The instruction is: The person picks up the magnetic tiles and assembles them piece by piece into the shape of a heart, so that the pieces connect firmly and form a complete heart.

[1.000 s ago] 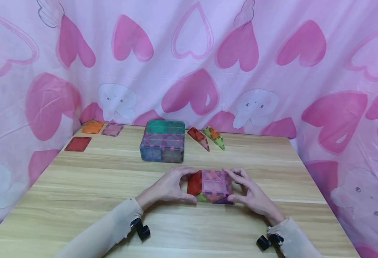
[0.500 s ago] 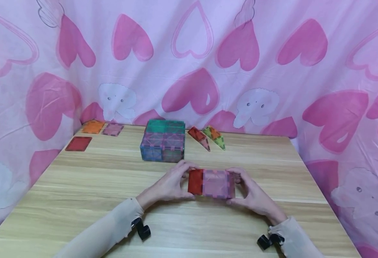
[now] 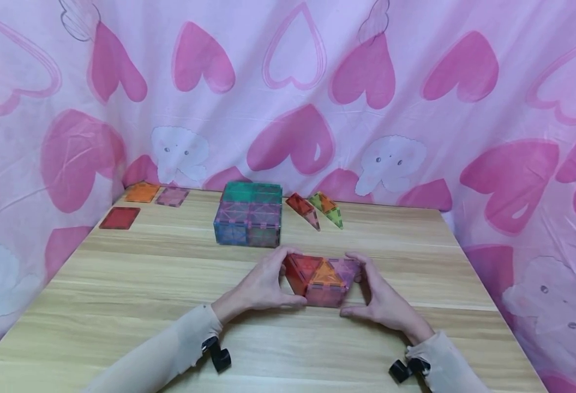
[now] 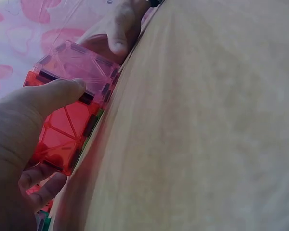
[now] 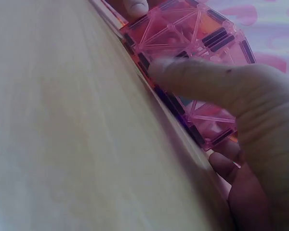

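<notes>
In the head view, a small block of translucent magnetic tiles (image 3: pixel 325 295) stands near the middle of the table. Its top shows red, orange and purple triangles; a pink square tile faces me. My left hand (image 3: pixel 263 281) grips the block's left end, the thumb lying over the red square tile (image 4: pixel 67 127) in the left wrist view. At the other end my right hand (image 3: pixel 386 297) holds the block between thumb and fingers. The right wrist view shows that thumb across a pink tile (image 5: pixel 168 31), with fingertips behind. The block's far side is mostly hidden.
A larger tile box (image 3: pixel 247 215), green, purple and blue, stands farther back. Beside it lie a red-and-pink tile pair (image 3: pixel 304 210) and an orange-and-green one (image 3: pixel 327 209). Orange (image 3: pixel 142 192), pink (image 3: pixel 172 197) and red (image 3: pixel 119 218) squares lie far left. A heart-print curtain (image 3: pixel 288 82) surrounds the table.
The tile block has been turned over between both hands: the pink square that faced up has tipped toward me, and triangles now show on top. The other tiles have stayed put.
</notes>
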{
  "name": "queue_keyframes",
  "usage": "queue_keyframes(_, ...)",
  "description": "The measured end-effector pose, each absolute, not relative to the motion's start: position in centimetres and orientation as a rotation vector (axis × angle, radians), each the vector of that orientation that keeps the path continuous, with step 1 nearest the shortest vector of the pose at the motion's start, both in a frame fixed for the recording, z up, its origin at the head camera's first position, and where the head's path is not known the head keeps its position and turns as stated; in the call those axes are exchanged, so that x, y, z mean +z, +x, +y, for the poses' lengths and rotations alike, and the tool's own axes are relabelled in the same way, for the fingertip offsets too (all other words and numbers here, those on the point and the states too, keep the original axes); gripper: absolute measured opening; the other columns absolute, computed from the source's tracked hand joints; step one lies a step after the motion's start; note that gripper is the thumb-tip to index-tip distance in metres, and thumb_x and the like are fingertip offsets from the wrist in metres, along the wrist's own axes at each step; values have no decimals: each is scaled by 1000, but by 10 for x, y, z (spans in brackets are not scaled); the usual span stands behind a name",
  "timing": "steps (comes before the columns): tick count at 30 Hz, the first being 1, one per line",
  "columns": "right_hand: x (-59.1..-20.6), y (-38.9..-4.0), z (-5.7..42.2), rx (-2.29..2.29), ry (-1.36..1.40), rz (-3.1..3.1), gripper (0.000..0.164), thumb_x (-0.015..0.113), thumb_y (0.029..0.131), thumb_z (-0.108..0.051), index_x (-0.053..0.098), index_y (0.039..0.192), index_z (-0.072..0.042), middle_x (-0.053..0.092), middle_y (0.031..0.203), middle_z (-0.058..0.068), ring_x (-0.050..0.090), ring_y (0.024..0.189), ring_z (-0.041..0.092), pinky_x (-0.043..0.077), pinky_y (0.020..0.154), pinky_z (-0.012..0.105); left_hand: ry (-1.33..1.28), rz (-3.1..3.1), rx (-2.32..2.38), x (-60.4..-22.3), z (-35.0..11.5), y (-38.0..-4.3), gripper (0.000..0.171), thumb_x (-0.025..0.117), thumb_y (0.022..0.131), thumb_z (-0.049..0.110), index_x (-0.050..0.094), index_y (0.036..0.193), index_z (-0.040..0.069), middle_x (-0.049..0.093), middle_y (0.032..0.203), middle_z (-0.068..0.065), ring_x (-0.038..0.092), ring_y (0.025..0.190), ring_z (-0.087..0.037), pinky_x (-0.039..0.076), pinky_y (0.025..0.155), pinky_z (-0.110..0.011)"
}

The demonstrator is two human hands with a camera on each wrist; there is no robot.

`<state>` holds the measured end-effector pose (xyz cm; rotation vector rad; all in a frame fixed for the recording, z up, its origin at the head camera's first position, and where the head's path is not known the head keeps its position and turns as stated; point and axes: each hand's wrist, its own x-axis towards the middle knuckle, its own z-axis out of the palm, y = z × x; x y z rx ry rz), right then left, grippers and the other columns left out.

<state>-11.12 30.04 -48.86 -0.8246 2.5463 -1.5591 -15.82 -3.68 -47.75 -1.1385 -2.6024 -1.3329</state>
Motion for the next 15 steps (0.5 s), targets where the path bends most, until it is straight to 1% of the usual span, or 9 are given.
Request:
queue_keyframes(2,-490,-111,298,-1609,-790,2552,124,107,73,-16,28,168,-11,47,153,11,53,131,16,45,111,18,-1114,-2602,-1329,-478,-37,-158,92,106,74,41,54,147,23,63,136,10,63,116,-8,61,98,-37)
queue_keyframes(5,-494,-111,294,-1655,-758,2614,111,107,73,-15,36,158,-9,51,136,11,52,115,20,49,100,25,-1075,-2611,-1316,-478,-39,-157,91,106,73,48,54,143,24,62,132,12,61,111,-8,60,95,-35)
queue_keyframes(7,-496,-111,289,-1654,-729,2670,104,107,73,-17,40,152,-10,53,132,9,52,113,21,50,97,26,-1024,-2634,-1307,-479,-41,-155,92,105,72,53,54,143,25,59,132,13,59,110,-9,58,95,-34)
queue_keyframes(10,-498,-112,280,-1620,-648,2764,101,108,72,-24,44,149,-13,57,130,6,55,115,20,52,98,25,-934,-2660,-1299,-480,-46,-152,95,105,70,56,54,144,24,56,133,10,57,111,-14,56,94,-35)
queue_keyframes(13,-498,-113,266,-1597,-530,2828,101,109,70,-28,46,148,-14,62,130,4,60,115,21,54,98,26,-832,-2676,-1318,-482,-54,-150,97,106,70,54,55,146,22,55,135,8,56,112,-15,56,94,-36)
queue_keyframes(15,-497,-114,256,-1589,-462,2862,101,110,69,-29,48,146,-13,64,129,4,62,112,21,55,95,26,-760,-2672,-1356,-483,-61,-149,98,107,70,50,54,147,21,56,135,7,59,111,-14,58,94,-35)
